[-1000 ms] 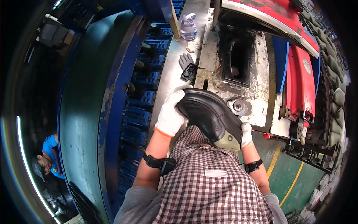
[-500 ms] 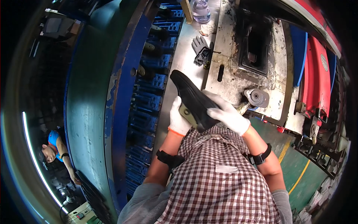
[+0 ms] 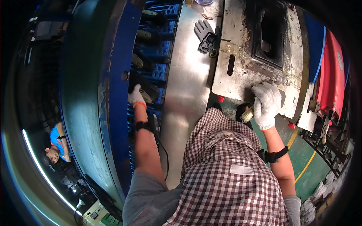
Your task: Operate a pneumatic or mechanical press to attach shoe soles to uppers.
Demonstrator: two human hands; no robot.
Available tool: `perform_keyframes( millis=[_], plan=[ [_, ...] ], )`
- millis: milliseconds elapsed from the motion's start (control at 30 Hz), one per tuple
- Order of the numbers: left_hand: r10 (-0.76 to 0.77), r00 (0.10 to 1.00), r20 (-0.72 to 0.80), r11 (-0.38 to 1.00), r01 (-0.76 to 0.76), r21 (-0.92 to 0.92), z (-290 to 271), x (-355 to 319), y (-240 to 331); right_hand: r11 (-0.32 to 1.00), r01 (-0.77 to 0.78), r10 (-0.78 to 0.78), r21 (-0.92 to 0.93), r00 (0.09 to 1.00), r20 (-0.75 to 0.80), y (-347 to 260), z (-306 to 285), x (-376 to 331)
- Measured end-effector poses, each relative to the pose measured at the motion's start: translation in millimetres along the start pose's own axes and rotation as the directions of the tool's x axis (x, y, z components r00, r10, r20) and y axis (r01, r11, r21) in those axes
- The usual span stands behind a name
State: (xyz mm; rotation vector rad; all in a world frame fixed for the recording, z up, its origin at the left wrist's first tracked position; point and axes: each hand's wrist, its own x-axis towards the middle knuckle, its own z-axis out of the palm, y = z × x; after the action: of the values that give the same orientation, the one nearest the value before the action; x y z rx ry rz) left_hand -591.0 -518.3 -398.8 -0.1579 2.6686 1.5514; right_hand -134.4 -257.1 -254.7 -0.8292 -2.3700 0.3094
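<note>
My left hand (image 3: 136,96), in a white glove with an orange cuff, reaches into the blue rack at the left. Its fingers close on a black shoe (image 3: 145,86) fitted on a pale last, whose lower part lies beside the glove. Most of those fingertips are hidden. My right hand (image 3: 267,102), in a greyish white glove, lies at the near edge of the stained machine plate (image 3: 226,84). Its fingers curl down over a round metal fixture, which they cover. A worn yellowish rounded piece (image 3: 247,114) sticks out beside that palm.
The blue rack (image 3: 160,73) holds several dark shoes on lasts. A metal shelf (image 3: 184,90) runs between rack and machine, bearing a dark grey glove (image 3: 205,35). Red machine housing (image 3: 330,75) stands at the right. Another person (image 3: 58,141) is at far left.
Both hands held the black shoe before me. My left hand has carried it left into the rack. My right hand has let go and moved right to the round metal fixture.
</note>
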Motion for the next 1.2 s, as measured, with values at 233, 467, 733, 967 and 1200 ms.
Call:
perform_keyframes(
  millis=[233,467,733,967,1200],
  plan=[
    [-0.136,0.987,0.082,0.848,0.074,0.524,9,-6,-13,1.000,0.021,-0.021,0.007,1.000,0.001,5,7,-3],
    [-0.280,0.767,-0.578,0.720,0.566,0.401,-71,-71,-34,1.000,-0.008,0.009,-0.026,0.999,0.047,9,7,-11],
    [-0.550,0.604,0.577,0.514,0.789,-0.335,-285,41,-242,0.999,0.036,-0.039,0.031,0.993,0.112,23,4,-8],
    [-0.641,0.758,-0.125,0.725,0.544,-0.423,-243,-64,-212,0.997,0.065,-0.061,-0.035,0.991,0.121,16,8,-11],
    [-0.562,0.785,-0.258,0.813,0.582,-0.001,-196,-68,-157,0.998,0.059,-0.061,0.019,0.992,0.107,17,13,-16]
  ],
)
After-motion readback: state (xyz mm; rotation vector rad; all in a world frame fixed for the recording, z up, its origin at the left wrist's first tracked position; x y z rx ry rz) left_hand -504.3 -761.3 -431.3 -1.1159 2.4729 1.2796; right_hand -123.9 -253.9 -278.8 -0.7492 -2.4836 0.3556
